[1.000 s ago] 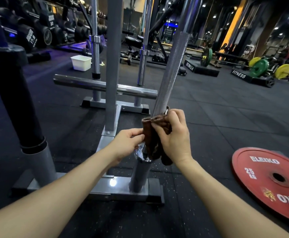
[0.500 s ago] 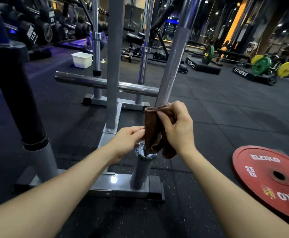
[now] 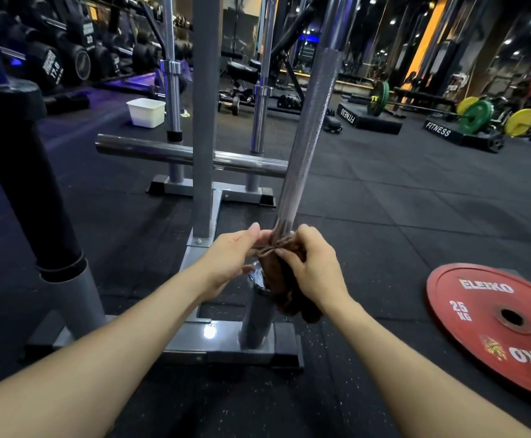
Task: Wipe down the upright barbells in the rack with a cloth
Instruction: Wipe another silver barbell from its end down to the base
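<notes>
Brown cloth sat lower on the knurled barbell than half a second before, bunched at mid-frame just above the chrome collar. My right hand gripped it around the shaft; my left hand, which had been lower at the collar, now pinched its top edge. The bar stood upright in the grey rack, a red plate at lower right.

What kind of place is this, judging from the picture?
Most likely a commercial gym's free-weight area. A red Eleko 25 kg plate lies on the rubber floor, dumbbells fill a rack at the back left, and loaded barbells rest on platforms marked FITNESS.
</notes>
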{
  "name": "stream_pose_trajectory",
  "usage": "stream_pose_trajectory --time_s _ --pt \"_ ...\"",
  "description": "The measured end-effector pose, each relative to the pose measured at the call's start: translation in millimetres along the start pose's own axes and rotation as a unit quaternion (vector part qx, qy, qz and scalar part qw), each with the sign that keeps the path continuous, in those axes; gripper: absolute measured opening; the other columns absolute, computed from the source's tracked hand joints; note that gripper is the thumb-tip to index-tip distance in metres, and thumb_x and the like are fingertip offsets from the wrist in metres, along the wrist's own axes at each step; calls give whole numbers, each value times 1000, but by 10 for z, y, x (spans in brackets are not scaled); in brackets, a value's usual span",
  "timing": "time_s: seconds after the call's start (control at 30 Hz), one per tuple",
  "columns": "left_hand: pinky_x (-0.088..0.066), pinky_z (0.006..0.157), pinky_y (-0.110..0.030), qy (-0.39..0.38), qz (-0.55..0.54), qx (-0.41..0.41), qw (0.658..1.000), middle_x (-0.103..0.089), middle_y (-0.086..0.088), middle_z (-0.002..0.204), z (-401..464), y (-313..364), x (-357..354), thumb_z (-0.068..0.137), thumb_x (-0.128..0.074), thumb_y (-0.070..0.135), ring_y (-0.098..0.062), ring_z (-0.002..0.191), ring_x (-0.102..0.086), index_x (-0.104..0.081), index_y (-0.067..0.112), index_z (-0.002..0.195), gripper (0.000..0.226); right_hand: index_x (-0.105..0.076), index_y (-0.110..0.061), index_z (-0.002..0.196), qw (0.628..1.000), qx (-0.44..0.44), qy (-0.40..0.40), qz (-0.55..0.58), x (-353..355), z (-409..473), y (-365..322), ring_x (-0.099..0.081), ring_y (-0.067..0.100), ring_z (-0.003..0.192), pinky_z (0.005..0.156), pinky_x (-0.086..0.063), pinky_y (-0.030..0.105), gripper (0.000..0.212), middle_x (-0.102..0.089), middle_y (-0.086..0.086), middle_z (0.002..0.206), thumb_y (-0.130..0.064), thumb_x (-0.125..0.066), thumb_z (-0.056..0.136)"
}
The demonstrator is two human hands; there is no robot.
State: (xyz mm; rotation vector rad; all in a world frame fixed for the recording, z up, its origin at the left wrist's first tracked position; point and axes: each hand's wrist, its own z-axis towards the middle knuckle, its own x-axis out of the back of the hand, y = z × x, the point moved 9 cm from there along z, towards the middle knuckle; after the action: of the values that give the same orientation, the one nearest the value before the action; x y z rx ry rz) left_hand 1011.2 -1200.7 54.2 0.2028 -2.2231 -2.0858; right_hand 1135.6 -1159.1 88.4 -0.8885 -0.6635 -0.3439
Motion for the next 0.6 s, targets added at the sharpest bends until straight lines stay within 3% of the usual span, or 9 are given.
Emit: stream_pose_trajectory --time_s 0.1,0.2,0.4,0.5,0.6 --pt "-44 89 -31 9 2 -9 1000 -67 1 116 19 -16 6 102 -32 36 -11 112 -58 -65 18 113 39 -47 -17 74 998 16 56 17 189 78 -124 -52 22 81 74 -44 38 25 -51 -2 82 -21 -70 83" --pt "-46 84 -27 19 1 -11 1000 -68 5 109 37 -42 38 102 -33 36 -7 107 -60 -66 22 105 36 -50 -11 79 990 46 130 42 529 235 -398 -52 17 82 73 -42 28 24 -53 0 87 -21 -71 83" --pt "-45 96 -37 12 9 -9 1000 -68 2 116 59 -60 47 102 -33 38 -10 114 -58 -65 15 115 42 -47 -17 80 992 28 100 78 314 198 -251 -52 15 80 71 -40 24 19 -55 2 87 -20 -62 91" --pt "-41 100 -37 6 -3 3 1000 -66 0 120 3 -67 8 102 -31 37 -11 115 -57 -63 17 121 41 -32 -30 68 999 -6 31 32 108 53 -95 -48 19 77 69 -37 32 39 -46 -6 78 -20 -63 90" --pt "-43 99 -36 5 -2 2 1000 -67 1 118 -13 -35 -12 101 -32 38 -12 115 -58 -64 20 115 40 -35 -33 68 994 22 98 47 327 78 -296 -50 19 81 73 -40 32 38 -48 -5 83 -21 -66 88"
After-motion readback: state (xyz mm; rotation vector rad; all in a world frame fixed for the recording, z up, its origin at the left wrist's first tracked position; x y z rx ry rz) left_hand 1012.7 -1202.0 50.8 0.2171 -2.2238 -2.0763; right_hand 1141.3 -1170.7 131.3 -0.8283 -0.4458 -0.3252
